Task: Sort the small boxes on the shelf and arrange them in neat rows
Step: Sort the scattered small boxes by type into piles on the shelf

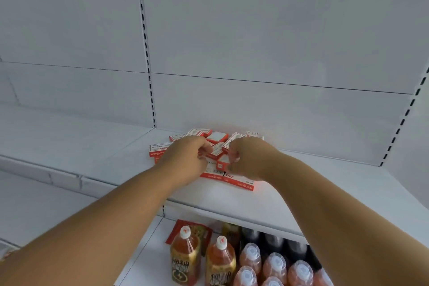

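Several small red-and-white boxes [217,137] lie in a loose, disordered heap near the back of a white shelf [301,183]. More of them lie flat at the front, among them a box with a barcode [241,182]. My left hand [185,158] reaches into the heap from the left with curled fingers pinching a tilted small box [217,150] in the middle. My right hand [248,158] comes in from the right, fingers curled round another small box [224,165]. Both hands cover part of the heap.
A slotted upright [148,58] divides the white back panels. On the shelf below stand orange drink bottles [185,258], paler capped bottles [276,264] and dark bottles [274,241]. A red packet [185,227] lies behind them. A lower shelf section [46,137] extends left.
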{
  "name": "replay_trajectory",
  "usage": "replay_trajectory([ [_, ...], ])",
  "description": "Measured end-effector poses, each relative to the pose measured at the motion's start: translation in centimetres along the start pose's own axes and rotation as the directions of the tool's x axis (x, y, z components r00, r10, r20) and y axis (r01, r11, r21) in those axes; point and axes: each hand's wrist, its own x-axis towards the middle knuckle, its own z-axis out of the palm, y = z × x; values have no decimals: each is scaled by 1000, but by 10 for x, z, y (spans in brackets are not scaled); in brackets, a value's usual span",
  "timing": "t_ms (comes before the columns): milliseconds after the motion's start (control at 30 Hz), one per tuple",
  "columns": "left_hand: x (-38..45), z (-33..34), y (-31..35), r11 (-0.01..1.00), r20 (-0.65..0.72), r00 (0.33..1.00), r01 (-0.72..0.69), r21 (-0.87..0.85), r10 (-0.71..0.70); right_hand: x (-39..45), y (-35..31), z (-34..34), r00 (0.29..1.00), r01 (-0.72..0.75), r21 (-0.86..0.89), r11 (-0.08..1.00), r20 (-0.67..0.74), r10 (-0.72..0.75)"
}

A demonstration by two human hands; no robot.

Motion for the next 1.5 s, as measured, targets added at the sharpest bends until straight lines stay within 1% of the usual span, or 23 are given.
replay_trajectory([
  [67, 6, -3, -4, 999, -21, 1000, -13, 30, 13, 4, -5, 1, 1000, -20, -45, 999, -24, 18],
  [200, 22, -8, -22, 990, -67, 997, -26, 142, 35, 21, -19, 2, 990, -82, -26, 996, -117, 78],
  [267, 30, -13, -36, 973, -59, 997, -26, 231, 41, 30, -29, 4, 992, -54, -33, 998, -120, 50],
  [333, 35, -17, -49, 960, -44, 998, -23, 280, 36, 40, -39, 10, 993, -16, -46, 999, -114, 11],
  [367, 37, -18, -55, 954, -40, 998, -26, 300, 40, 44, -44, 14, 994, -24, -53, 998, -111, 18],
  [433, 42, -20, -66, 937, -32, 997, -51, 345, 67, 54, -51, 21, 991, -88, -105, 991, -111, 76],
  [533, 51, -20, -75, 936, -44, 994, -76, 344, 97, 68, -57, 29, 983, -164, -171, 972, -109, 146],
  [633, 65, -16, -73, 944, -51, 997, -44, 328, 64, 78, -62, 28, 982, -186, -187, 965, -73, 175],
  [767, 76, -17, -75, 953, 60, 998, -7, 302, -11, 83, -70, 16, 981, -187, -147, 971, 18, 192],
  [833, 77, -19, -82, 959, 58, 998, -22, 281, 6, 88, -72, 17, 977, -203, -110, 973, 37, 208],
  [900, 81, -19, -85, 941, 48, 998, -45, 335, 31, 93, -74, 21, 975, -221, -90, 971, 17, 223],
  [933, 85, -18, -85, 936, 50, 999, -35, 351, 18, 96, -75, 23, 975, -222, -100, 970, 5, 224],
  [1000, 94, -19, -84, 949, 90, 995, 8, 315, -38, 99, -77, 24, 974, -225, -123, 966, -6, 226],
  [1067, 101, -22, -83, 972, 163, 983, 41, 231, -80, 98, -80, 21, 970, -241, -90, 966, 7, 243],
  [1133, 105, -26, -84, 985, 233, 967, 70, 160, -107, 95, -81, 19, 969, -244, -83, 966, 9, 245],
  [1200, 106, -29, -85, 991, 262, 958, 98, 88, -118, 93, -81, 20, 976, -218, -105, 970, -17, 218],
  [1267, 105, -31, -85, 994, 243, 964, 113, -8, -108, 91, -81, 23, 984, -176, -153, 972, -43, 172],
  [1333, 102, -33, -83, 990, 175, 980, 112, -90, -95, 91, -77, 27, 986, -160, -184, 970, -67, 150],
  [1367, 101, -34, -82, 986, 134, 986, 115, -123, -98, 90, -77, 27, 985, -165, -167, 972, -84, 153],
  [1433, 99, -37, -81, 972, 66, 992, 122, -200, -111, 89, -76, 25, 971, -193, -51, 980, -154, 183],
  [1500, 99, -41, -81, 931, 7, 990, 132, -340, -138, 86, -76, 22, 934, -220, 160, 962, -250, 256],
])
